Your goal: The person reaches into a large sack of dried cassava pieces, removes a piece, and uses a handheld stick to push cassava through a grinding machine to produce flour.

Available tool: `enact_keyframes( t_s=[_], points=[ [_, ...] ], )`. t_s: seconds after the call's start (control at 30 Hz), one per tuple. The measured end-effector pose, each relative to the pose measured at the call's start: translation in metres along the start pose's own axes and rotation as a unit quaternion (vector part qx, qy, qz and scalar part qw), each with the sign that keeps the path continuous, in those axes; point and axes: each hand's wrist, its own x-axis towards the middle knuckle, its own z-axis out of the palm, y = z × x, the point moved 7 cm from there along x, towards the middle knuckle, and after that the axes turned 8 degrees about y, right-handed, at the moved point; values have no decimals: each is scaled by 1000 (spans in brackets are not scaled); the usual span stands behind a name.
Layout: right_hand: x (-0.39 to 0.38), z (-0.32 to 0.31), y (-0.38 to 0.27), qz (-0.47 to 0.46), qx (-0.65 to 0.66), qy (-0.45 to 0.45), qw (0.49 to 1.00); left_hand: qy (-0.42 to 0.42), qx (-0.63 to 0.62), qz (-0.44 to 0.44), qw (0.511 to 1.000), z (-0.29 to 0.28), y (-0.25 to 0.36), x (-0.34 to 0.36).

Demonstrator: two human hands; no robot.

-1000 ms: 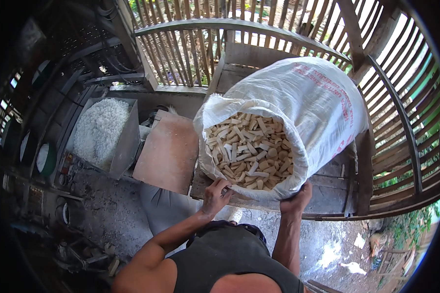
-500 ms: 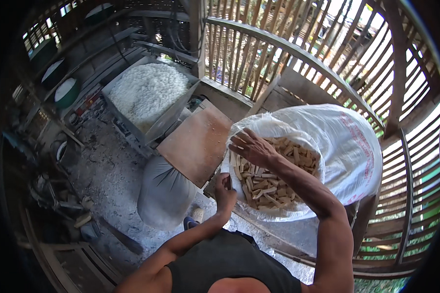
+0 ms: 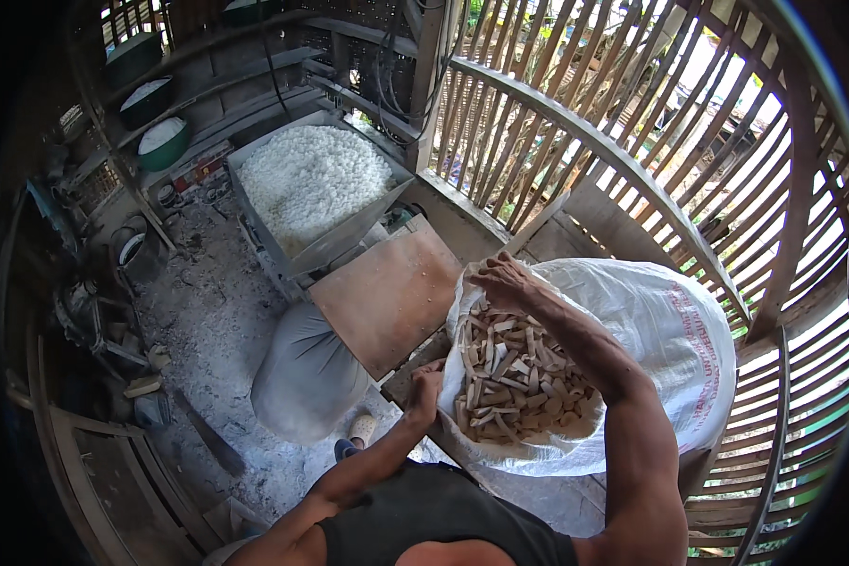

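Note:
A big white woven sack (image 3: 656, 349) lies with its mouth open toward me. Short tan and brown stick-like pieces (image 3: 509, 377) fill the mouth; I cannot tell what they are made of. At the far rim, my right hand (image 3: 502, 281) is closed on the sack's edge, its forearm reaching across the opening. My left hand (image 3: 426, 389) sits lower, at the near left rim, with curled fingers gripping the sack's edge; part of that grip is hidden. Just left of the sack lies a brown flat board (image 3: 387, 292).
Beyond the board stands a square metal bin (image 3: 344, 241) heaped with white shredded material (image 3: 316, 179). A stuffed grey sack (image 3: 307, 377) rests on the dusty floor (image 3: 198, 330). Green basins (image 3: 165, 151) line the left shelf. A slatted wooden wall (image 3: 632, 113) encloses the right side.
My view has shifted. My right hand has gone from spread fingers over the sack's far left mouth to a closed grip on its far rim. The opening shows more pieces.

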Motion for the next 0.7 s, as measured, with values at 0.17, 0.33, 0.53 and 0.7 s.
enact_keyframes(
  t_s=[0.17,0.33,0.53,0.7],
  points=[
    [29,-13,39,135,131,39,981,168,249,145,943,23,39,-23],
    [14,3,103,-77,155,10,985,209,330,223,893,27,45,-27],
    [11,5,107,256,202,-101,940,228,361,174,887,3,49,-11],
    [-21,-43,62,146,22,35,988,199,174,70,962,-6,25,10]
  ],
)
